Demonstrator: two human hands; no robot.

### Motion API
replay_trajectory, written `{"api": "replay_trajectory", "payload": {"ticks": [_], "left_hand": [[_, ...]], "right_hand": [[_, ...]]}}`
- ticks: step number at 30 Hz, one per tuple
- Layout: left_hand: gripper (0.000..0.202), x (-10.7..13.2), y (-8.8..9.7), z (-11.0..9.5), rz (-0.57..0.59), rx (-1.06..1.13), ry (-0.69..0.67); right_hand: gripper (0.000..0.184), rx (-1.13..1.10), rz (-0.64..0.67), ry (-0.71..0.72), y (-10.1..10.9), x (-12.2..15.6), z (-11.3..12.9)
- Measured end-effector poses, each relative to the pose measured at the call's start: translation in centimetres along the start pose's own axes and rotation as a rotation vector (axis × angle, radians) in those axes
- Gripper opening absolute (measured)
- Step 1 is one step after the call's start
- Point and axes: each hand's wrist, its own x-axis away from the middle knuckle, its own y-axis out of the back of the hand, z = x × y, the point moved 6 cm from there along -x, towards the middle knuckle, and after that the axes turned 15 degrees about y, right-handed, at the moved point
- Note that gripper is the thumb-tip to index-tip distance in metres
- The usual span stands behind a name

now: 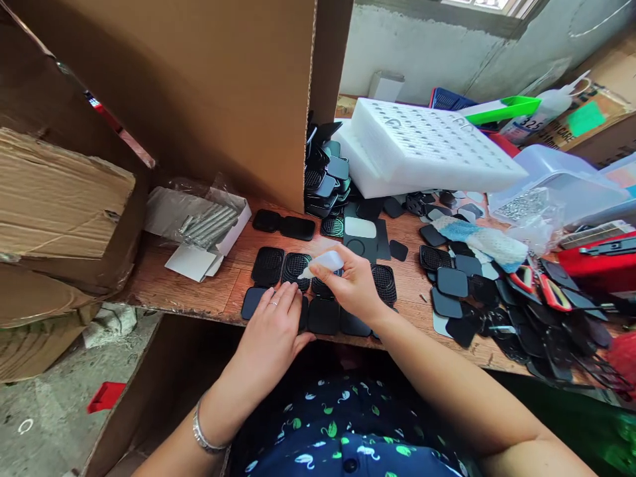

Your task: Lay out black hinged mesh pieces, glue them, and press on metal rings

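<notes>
My right hand (355, 281) is closed around a small white squeeze bottle (322, 264), tilted with its nozzle pointing down and left. The nozzle tip is at a black ridged square piece (297, 265) in a row of similar pieces, another of which, a ridged piece (268, 265), lies to the left. My left hand (278, 318) rests flat, fingers extended and a ring on one, over the nearer row of smooth black square pieces (324, 315). It partly hides that row; my right hand hides part of the ridged row.
Black pieces are piled at right (527, 318) and by the cardboard wall (328, 179). White foam blocks (427, 146) stand behind. Metal rods (209, 225) lie in a small box at left. Red-handled pliers (554, 291) lie on the right pile. The wooden table's front edge (199, 317) is near.
</notes>
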Motion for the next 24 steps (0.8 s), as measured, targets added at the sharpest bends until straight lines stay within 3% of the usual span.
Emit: {"api": "replay_trajectory", "payload": {"ticks": [7, 14, 20, 24], "left_hand": [[0.053, -0.3, 0.3, -0.1, -0.023, 0.042, 0.0], [0.061, -0.4, 0.4, 0.0, 0.021, 0.077, 0.019], [0.063, -0.3, 0.3, 0.0, 0.001, 0.067, 0.019], [0.062, -0.4, 0.3, 0.0, 0.006, 0.053, 0.021]], "right_hand": [[0.02, 0.086, 0.045, 0.033, -1.1, -0.3, -1.0], [0.017, 0.104, 0.079, 0.068, -0.7, -0.4, -0.2], [0.024, 0.104, -0.059, -0.013, 1.4, -1.7, -0.8], [0.028, 0.068, -0.098, -0.016, 0.9, -3.4, -1.9]]}}
